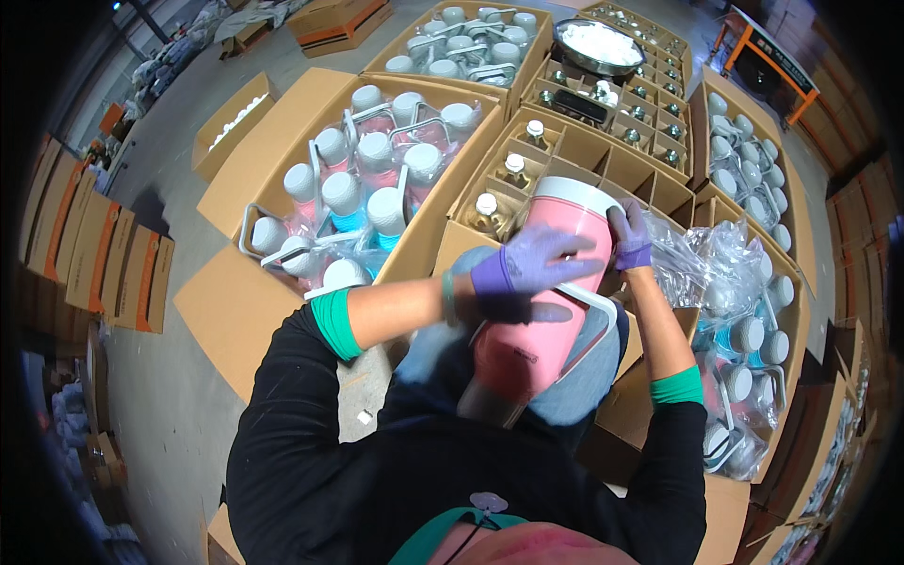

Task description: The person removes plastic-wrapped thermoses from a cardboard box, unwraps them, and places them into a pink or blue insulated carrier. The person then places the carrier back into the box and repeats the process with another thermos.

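A pink vacuum jug [524, 351] with a pale rim and a pale grey handle [592, 302] leans tilted across my lap, its wide end away from me. My right hand [628, 229], in a purple glove, grips the jug at its pale rim. Over the jug's side lies my left hand [533, 265], gloved too and blurred, its fingers straight and spread; whether it touches the surface is unclear. Just beyond stands a divided carton [558, 145] holding white-capped glass bottles [487, 215] in its left compartments.
To the left, an open carton [417, 265] holds pink and blue jugs with pale ends up. Another carton of jugs [784, 395] and crumpled clear plastic bags [713, 265] are at right. Farther off are a metal bowl of white pieces [599, 44] and a dark phone-like object [579, 106].
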The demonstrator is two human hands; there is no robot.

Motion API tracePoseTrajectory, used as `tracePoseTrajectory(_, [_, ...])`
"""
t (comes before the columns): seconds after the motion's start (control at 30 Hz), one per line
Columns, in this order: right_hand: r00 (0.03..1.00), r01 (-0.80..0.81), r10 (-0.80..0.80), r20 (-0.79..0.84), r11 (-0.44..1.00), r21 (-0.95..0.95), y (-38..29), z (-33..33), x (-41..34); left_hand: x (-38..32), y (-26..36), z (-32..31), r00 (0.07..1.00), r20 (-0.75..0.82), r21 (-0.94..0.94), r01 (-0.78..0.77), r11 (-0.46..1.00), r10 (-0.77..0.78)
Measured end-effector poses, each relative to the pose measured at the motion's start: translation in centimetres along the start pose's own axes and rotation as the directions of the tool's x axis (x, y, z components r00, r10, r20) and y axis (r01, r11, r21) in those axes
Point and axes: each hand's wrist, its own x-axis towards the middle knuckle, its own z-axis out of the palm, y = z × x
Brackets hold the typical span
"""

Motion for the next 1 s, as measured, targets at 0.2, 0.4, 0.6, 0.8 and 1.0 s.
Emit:
tracePoseTrajectory(0.2, [0.999, 0.029, -0.03, -0.023, 0.999, -0.041, 0.6, -0.4, -1.6, 4.3, -11.5, 4.3, 0.864, -0.196, -0.453, 0.34, 0.824, -0.465])
tracePoseTrajectory(0.4, [0.838, 0.542, -0.515, 0.18, 0.748, -0.384, 3.5, -3.0, 5.9, 3.6, -14.0, 9.7, 0.952, -0.03, -0.537, 0.243, 0.808, -0.306])
tracePoseTrajectory(0.6, [0.835, -0.458, 0.505, -0.22, 0.858, 0.233, 17.6, -3.9, 23.3, 2.1, -14.6, 18.0, 0.646, -0.084, -0.799, 0.411, 0.439, -0.759])
tracePoseTrajectory(0.8, [0.889, -0.407, 0.402, -0.218, 0.913, 0.024, 26.8, -0.9, 36.6, 2.7, -16.6, 18.4, 0.51, 0.234, -0.963, 0.24, -0.124, -0.828])
tracePoseTrajectory(1.0, [0.862, -0.497, 0.472, -0.187, 0.713, -0.494, 34.5, 2.8, 43.0, 2.6, -19.2, 18.8, 0.496, 0.353, -0.934, 0.144, -0.326, -0.793])
